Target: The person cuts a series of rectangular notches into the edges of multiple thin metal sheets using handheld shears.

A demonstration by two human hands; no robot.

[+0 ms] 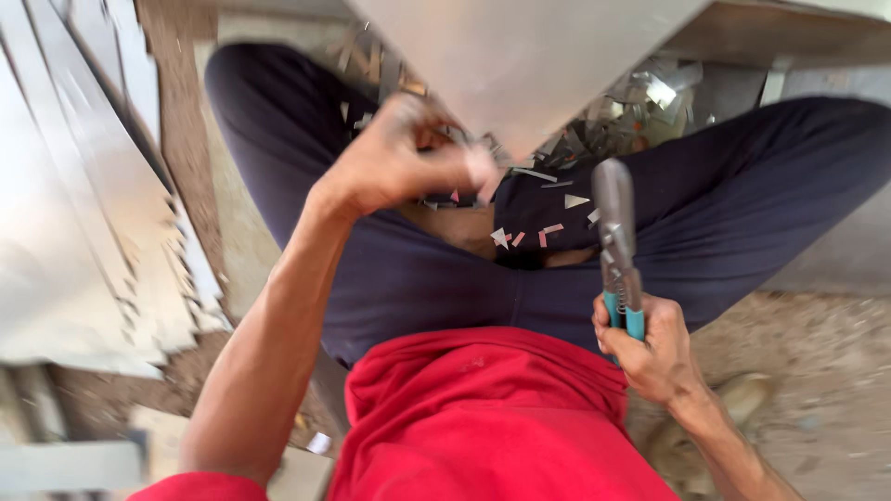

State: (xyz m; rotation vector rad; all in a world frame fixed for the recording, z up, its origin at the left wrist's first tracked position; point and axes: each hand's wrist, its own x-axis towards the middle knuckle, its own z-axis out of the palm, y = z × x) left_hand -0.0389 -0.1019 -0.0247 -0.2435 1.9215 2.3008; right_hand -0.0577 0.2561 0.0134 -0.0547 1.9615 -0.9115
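The left hand [399, 162] is curled, fingers and thumb pinched together at the lower edge of a grey metal sheet [520, 56] whose pointed corner hangs down between the person's knees; motion blur hides exactly how the fingers close on it. The right hand [650, 353] is clamped around the teal handles of a pair of tin snips [617, 246], held upright just beside the sheet's tip with the blades closed and not touching it. Small metal offcuts [548, 218] lie scattered on the dark trousers [742, 195], with stacked metal strips [83, 204] well apart to the left on the floor.
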